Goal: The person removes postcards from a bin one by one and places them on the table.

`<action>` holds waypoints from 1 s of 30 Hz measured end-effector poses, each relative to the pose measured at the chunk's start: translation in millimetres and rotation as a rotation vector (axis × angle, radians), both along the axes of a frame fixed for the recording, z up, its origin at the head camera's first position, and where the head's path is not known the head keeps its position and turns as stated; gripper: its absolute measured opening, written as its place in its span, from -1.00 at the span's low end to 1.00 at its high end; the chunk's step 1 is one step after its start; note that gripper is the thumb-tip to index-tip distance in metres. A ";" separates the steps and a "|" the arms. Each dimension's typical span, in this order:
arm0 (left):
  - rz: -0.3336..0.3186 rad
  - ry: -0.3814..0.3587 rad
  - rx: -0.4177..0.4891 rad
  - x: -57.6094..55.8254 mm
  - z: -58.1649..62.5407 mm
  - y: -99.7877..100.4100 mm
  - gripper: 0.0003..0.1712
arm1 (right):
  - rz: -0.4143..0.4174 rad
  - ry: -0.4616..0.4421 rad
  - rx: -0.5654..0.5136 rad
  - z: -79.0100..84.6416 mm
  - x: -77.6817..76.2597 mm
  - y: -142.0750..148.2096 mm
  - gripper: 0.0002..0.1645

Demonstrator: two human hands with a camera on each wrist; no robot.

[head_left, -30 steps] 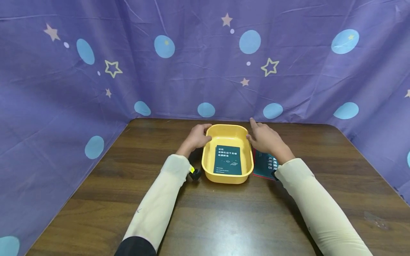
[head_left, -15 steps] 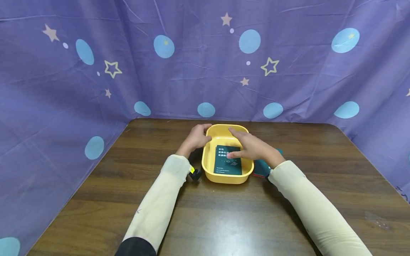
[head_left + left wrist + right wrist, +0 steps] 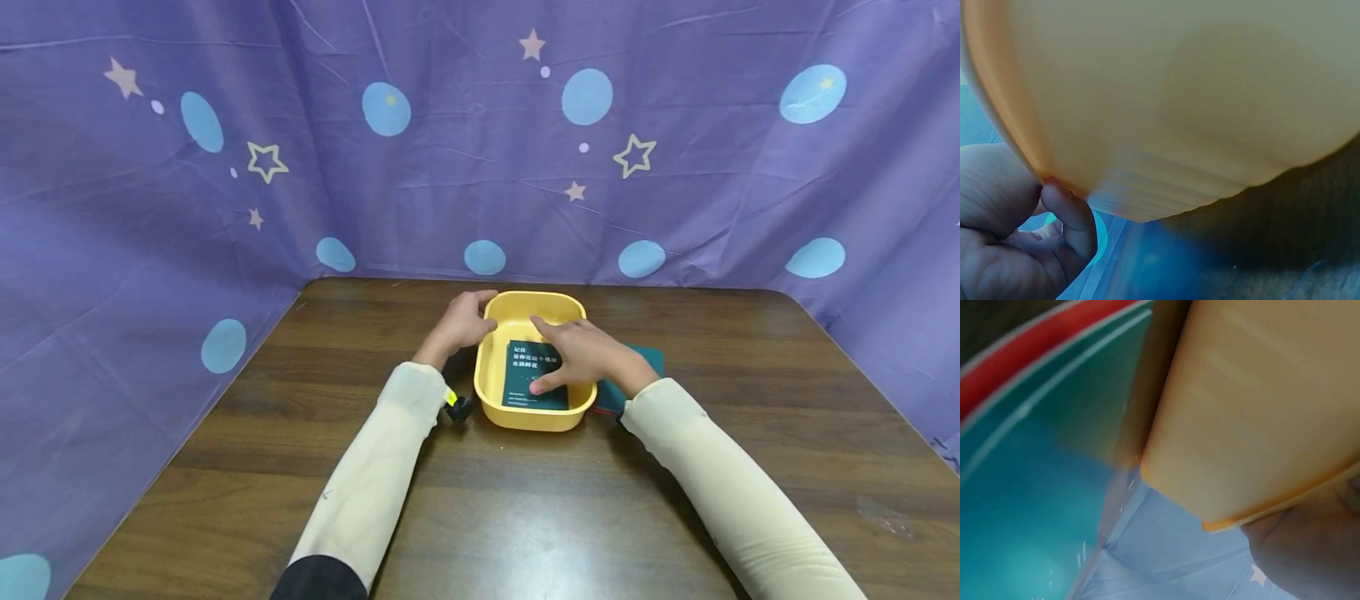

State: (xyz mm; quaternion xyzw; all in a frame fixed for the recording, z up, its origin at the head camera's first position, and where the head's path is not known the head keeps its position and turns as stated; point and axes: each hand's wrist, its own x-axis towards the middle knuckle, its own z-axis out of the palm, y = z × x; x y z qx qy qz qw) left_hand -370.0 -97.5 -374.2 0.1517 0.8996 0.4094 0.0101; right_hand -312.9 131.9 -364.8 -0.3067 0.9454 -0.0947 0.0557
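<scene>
A yellow plastic tub (image 3: 537,422) stands on the table, with a dark green booklet (image 3: 519,385) lying face up inside. My left hand (image 3: 461,323) holds the tub's left rim; the left wrist view shows the thumb and a finger (image 3: 1072,219) pinching its edge. My right hand (image 3: 587,352) reaches over the right rim, thumb and fingers spread above the booklet and covering part of it. Whether it touches the booklet cannot be seen. Against the tub's right side, partly under the right forearm, lie teal booklets (image 3: 649,358); a red edge shows in the right wrist view.
The brown wooden table (image 3: 480,517) extends around the tub. A purple curtain (image 3: 465,125) with stars and blue dots hangs along the back and sides. A small transparent scrap (image 3: 885,515) lies at the right.
My right hand has left the tub's right rim and moved left and inward over the booklet, then slightly lower. The left hand has stayed at the rim.
</scene>
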 end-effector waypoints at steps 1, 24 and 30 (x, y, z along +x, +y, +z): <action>-0.001 -0.003 0.001 0.1 0.2 0.3 -0.30 | -0.003 -0.001 0.015 -0.3 0.1 -0.3 0.41; 0.002 -0.004 0.023 -0.1 0.1 1.8 -0.32 | 0.005 0.030 0.178 -0.8 0.0 -4.8 0.37; 0.004 -0.012 0.027 -0.8 -0.5 1.3 -0.32 | 0.009 0.044 0.189 -1.5 0.6 -5.6 0.36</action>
